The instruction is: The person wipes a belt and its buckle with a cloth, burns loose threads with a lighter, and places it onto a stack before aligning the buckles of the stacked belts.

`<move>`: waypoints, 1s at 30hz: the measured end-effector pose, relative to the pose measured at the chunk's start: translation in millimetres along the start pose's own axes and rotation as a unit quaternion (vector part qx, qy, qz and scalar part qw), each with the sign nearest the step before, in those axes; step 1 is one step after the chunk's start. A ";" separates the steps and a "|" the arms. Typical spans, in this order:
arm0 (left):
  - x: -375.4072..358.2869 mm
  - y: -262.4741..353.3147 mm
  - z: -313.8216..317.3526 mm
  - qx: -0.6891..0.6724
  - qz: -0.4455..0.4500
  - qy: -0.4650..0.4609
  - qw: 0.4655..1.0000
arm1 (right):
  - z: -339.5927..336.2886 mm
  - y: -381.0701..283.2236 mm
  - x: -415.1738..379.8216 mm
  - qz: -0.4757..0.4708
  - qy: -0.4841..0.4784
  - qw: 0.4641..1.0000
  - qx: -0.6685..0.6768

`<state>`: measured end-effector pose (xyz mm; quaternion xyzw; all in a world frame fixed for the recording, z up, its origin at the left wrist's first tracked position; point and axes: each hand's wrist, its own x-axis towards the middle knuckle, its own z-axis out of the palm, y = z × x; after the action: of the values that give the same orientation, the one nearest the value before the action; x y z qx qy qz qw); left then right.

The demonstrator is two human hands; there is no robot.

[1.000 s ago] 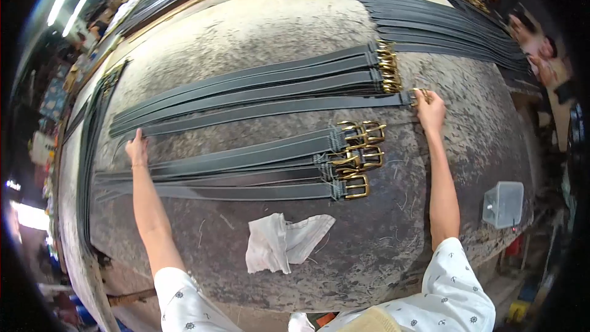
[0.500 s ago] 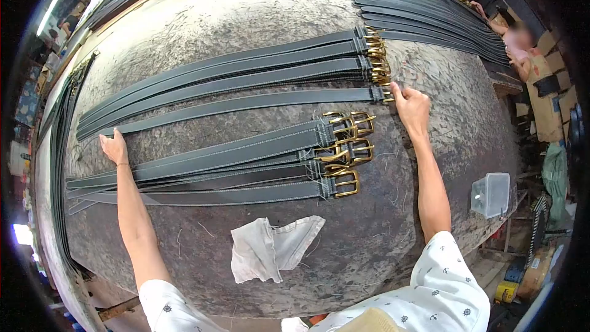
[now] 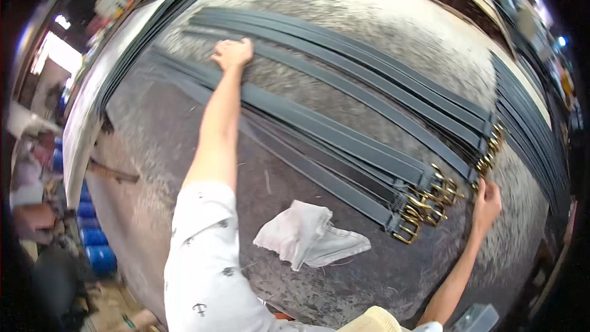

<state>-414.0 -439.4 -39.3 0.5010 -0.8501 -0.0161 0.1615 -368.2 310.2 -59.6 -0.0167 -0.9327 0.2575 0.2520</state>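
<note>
A single black leather belt (image 3: 362, 99) lies slantwise between two groups of belts. My right hand (image 3: 487, 206) pinches its buckle end at the lower right. Over the strap, toward its far tail end, is my left hand (image 3: 233, 54), back upward, its bent fingers blurred. Above this belt runs a stack of belts (image 3: 344, 49) with brass buckles (image 3: 491, 147) bunched at the right. Below it, more stitched belts (image 3: 332, 130) lie overlapping, with brass buckles (image 3: 424, 209) and loose thread ends. My left forearm crosses over some of them.
A crumpled pale cloth (image 3: 307, 237) rests on the scuffed table (image 3: 264, 292) close to my body. Black straps lie in a row (image 3: 531, 129) at the right and in a bundle (image 3: 153, 31) at the far left. A clear plastic box (image 3: 478, 318) sits at the lower right.
The view has turned, so the belts now slant down to the right. My left hand has moved inward along the belt from its tail end. My right hand stays at the buckle.
</note>
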 end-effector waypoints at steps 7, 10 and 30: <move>13.2 -5.2 11.8 -0.041 0.022 -0.068 0.997 | -18.7 20.1 -1.7 -0.023 -0.128 0.987 0.099; 18.2 -6.7 13.1 -0.049 0.036 -0.078 0.995 | -19.2 22.7 -2.3 0.016 -0.131 0.984 0.118; 17.0 -3.9 16.0 -0.043 0.053 -0.080 0.994 | -17.6 -11.9 -5.0 -0.060 -0.064 0.996 -0.001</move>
<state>-422.9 -458.1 -50.8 0.4454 -0.8840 -0.0840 0.1143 -354.3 307.4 -43.1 0.0556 -0.9464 0.2418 0.2068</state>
